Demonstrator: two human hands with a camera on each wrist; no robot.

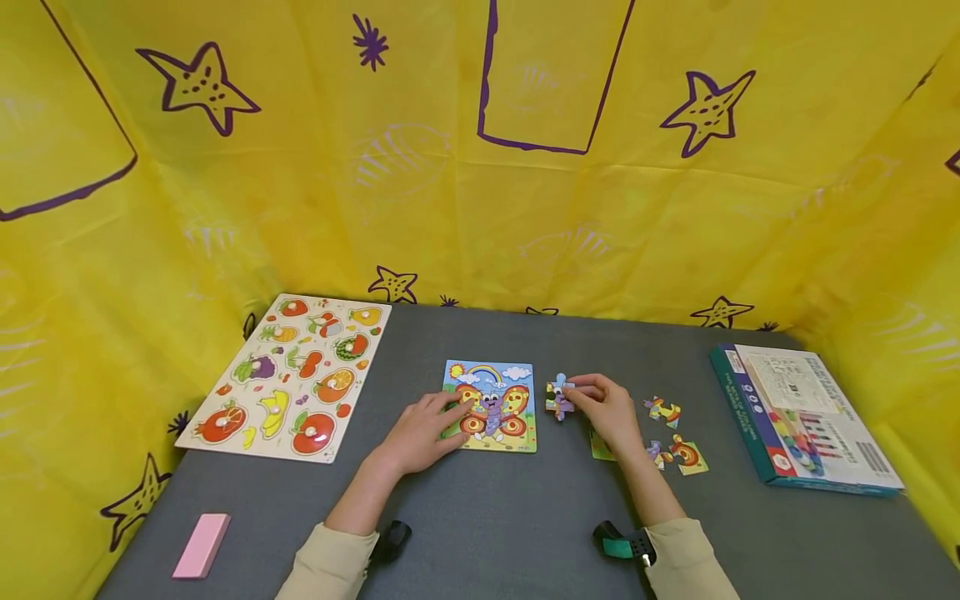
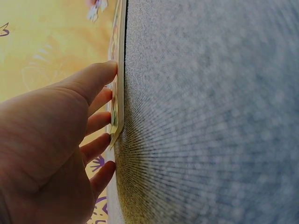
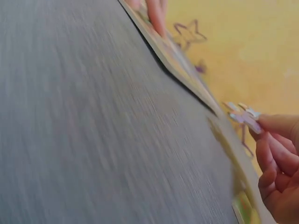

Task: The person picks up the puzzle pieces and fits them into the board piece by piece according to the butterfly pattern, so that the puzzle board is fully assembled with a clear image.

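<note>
A square butterfly puzzle board (image 1: pixel 517 375) lies flat on the dark grey table, showing a rainbow, a sun and a purple butterfly with red and yellow wings. My left hand (image 1: pixel 420 429) rests on its left side, fingers spread over the edge; the left wrist view shows thumb and fingertips along the board's rim (image 2: pixel 122 70). Just right of the board, my right hand (image 1: pixel 611 417) pinches a purple and blue jigsaw piece (image 1: pixel 559 402) between thumb and fingers. In the right wrist view this piece (image 3: pixel 244 116) is held above the table.
Several loose jigsaw pieces (image 1: pixel 688 455) lie right of my right hand; a green one (image 1: pixel 602 447) is partly hidden by it. A fruit peg board (image 1: pixel 307 396) lies at left, a pink block (image 1: pixel 202 546) near front left. A flat box (image 1: pixel 813 417) sits at right. Yellow cloth (image 1: pixel 465 208) encloses the table.
</note>
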